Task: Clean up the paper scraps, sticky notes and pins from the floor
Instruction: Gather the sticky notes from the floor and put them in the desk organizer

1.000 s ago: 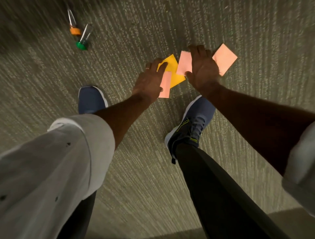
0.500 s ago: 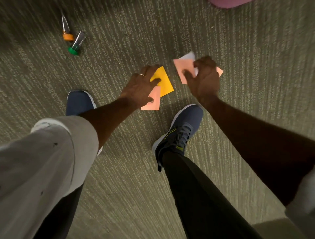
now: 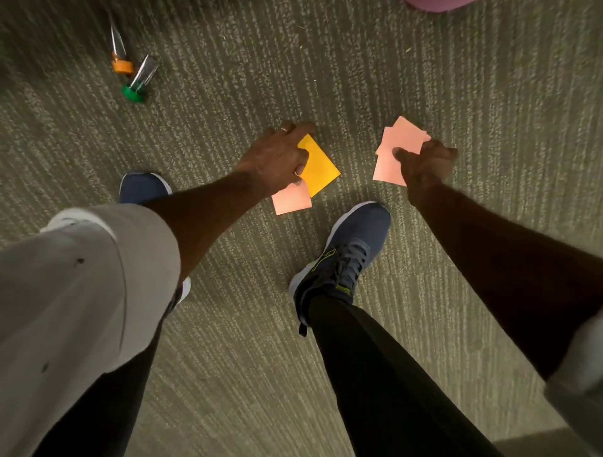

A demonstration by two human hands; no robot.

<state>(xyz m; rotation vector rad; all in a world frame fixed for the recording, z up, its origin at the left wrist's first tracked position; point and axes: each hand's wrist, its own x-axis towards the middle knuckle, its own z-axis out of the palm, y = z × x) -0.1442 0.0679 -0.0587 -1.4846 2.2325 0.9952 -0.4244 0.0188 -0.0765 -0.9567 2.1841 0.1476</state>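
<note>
My right hand pinches a small stack of pink sticky notes, held just above the carpet. My left hand rests on a yellow sticky note, thumb on top and fingers curled at its far edge. A pink sticky note lies partly under the yellow one, near my left wrist. Far left on the carpet lie two large push pins, one with an orange head and one with a green head.
Grey-green ribbed carpet covers the floor. My two blue shoes stand on it, the left shoe under my left arm, the right shoe below the notes. A pink object shows at the top edge.
My right hand has gathered the pink notes into one stack and drawn it to the right, off the carpet. My left hand stays on the yellow note and has closed its grip on it.
</note>
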